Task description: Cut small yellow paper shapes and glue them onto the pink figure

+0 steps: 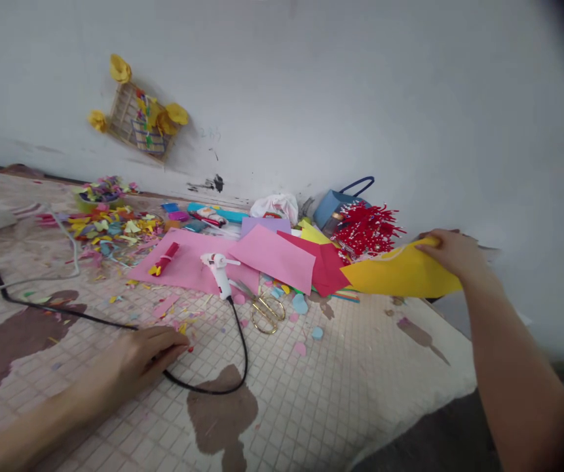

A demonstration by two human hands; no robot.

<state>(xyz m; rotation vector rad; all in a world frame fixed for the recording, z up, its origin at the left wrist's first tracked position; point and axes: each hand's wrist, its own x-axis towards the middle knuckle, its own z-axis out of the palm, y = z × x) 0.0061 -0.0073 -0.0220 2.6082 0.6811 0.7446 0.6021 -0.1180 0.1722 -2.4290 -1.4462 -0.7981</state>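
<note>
My right hand (pixel 451 252) grips the upper edge of a sheet of yellow paper (pixel 394 274) at the right side of the table. The sheet is lifted there, and its left end reaches over red paper (pixel 329 267). My left hand (pixel 151 347) rests on the tablecloth over a black cord (pixel 203 391), its fingers drawn together. A tiny red piece (pixel 190 349) shows at those fingertips; whether it is held is unclear. Between my hands are a white glue gun (pixel 221 278), lying on pink paper (pixel 190 255), and gold-handled scissors (pixel 266 311).
Colored paper scraps (pixel 114 226) are heaped at the back left near a filled bowl (pixel 88 203). A bundle of red stems (pixel 367 229) stands before a blue bag (pixel 335 203). A rolled red paper piece (pixel 166 257) lies on the pink sheet. A decorated bamboo panel (pixel 123 118) hangs on the wall.
</note>
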